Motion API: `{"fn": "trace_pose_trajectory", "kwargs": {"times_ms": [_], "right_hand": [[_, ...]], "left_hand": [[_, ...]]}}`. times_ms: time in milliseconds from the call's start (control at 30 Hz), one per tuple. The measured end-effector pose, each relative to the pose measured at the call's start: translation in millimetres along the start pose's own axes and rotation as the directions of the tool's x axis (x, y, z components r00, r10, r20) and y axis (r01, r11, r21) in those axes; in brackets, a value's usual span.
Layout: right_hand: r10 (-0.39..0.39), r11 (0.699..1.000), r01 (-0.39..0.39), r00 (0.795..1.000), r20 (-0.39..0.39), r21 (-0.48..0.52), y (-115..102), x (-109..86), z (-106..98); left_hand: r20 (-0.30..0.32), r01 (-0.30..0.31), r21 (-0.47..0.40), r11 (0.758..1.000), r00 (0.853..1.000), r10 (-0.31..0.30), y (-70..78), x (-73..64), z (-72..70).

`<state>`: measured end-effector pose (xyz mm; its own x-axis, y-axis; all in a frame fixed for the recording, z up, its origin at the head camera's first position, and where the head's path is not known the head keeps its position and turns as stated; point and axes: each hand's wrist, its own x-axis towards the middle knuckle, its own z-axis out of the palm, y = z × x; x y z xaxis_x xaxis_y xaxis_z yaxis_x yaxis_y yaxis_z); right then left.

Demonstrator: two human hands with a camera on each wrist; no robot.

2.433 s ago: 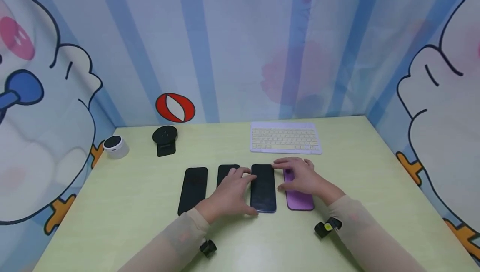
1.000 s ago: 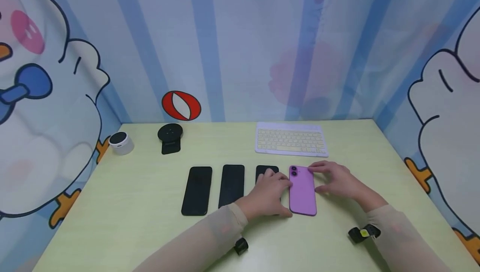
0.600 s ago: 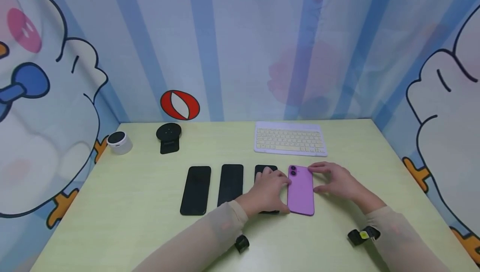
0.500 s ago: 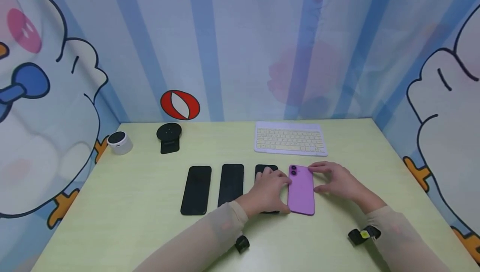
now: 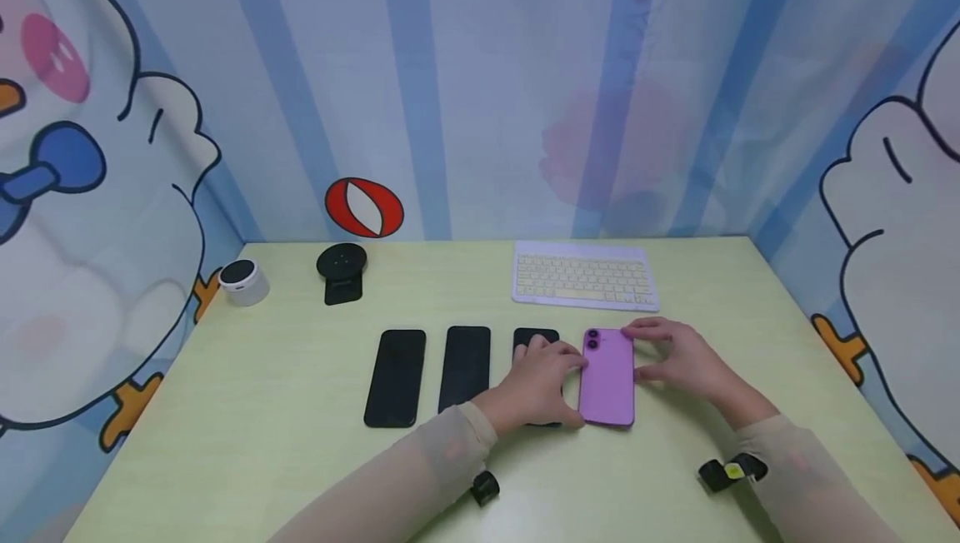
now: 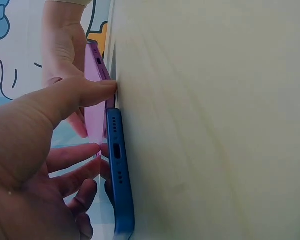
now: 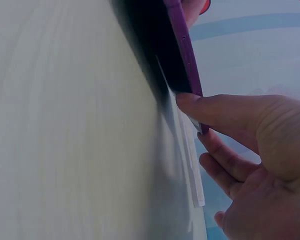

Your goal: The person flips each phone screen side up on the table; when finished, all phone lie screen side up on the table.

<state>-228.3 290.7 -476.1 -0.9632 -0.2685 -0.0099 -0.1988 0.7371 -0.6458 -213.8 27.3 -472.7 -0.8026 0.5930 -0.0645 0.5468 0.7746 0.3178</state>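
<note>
My right hand [image 5: 682, 360] pinches the right edge of a purple smartphone [image 5: 609, 381], which lies back up with its two camera lenses at the top left. That edge is raised off the table, as the right wrist view shows. With thumb and fingertips, my left hand [image 5: 532, 389] holds the phone's left edge, the thumb at its lower corner. Beneath the left hand lies a dark-screened phone [image 5: 536, 336], mostly covered; its blue frame [image 6: 121, 175] appears in the left wrist view. Two black-screened phones, a middle phone [image 5: 464, 366] and a leftmost phone [image 5: 395, 378], lie further left.
A lilac keyboard [image 5: 585, 276] lies at the table's back. Towards the back left stand a black round-topped stand [image 5: 342, 270] and a small white cylinder with a dark top [image 5: 243, 282]. A printed curtain [image 5: 480, 93] rises behind the table [image 5: 300, 460].
Both hands have moved right, from around the third phone to the purple phone's two long edges. In the last half second, the purple phone's right side has tilted up slightly.
</note>
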Motion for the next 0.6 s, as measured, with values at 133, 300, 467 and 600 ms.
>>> {"fn": "trace_pose_trajectory", "kwargs": {"times_ms": [133,300,467,600], "right_hand": [[-0.001,0.999,0.002,1.0,-0.011,0.04,-4,-1.8,-4],[-0.015,0.998,0.017,0.999,-0.035,0.062,-11,-5.0,-9],[-0.034,0.995,0.04,0.997,-0.069,0.088,-17,-6.3,-8],[-0.051,0.993,0.061,0.995,-0.091,0.105,-21,-5.7,-5]], "left_hand": [[0.014,-0.002,-0.006,1.0,1.0,0.002,-0.6,0.0,-0.4],[0.014,-0.031,-0.023,0.999,0.999,0.032,-0.9,-0.5,-0.9],[0.005,-0.045,-0.085,0.995,0.999,0.045,-1.2,-1.1,-1.0],[-0.003,-0.052,-0.162,0.985,0.999,0.052,-1.9,-2.0,-1.6]]}}
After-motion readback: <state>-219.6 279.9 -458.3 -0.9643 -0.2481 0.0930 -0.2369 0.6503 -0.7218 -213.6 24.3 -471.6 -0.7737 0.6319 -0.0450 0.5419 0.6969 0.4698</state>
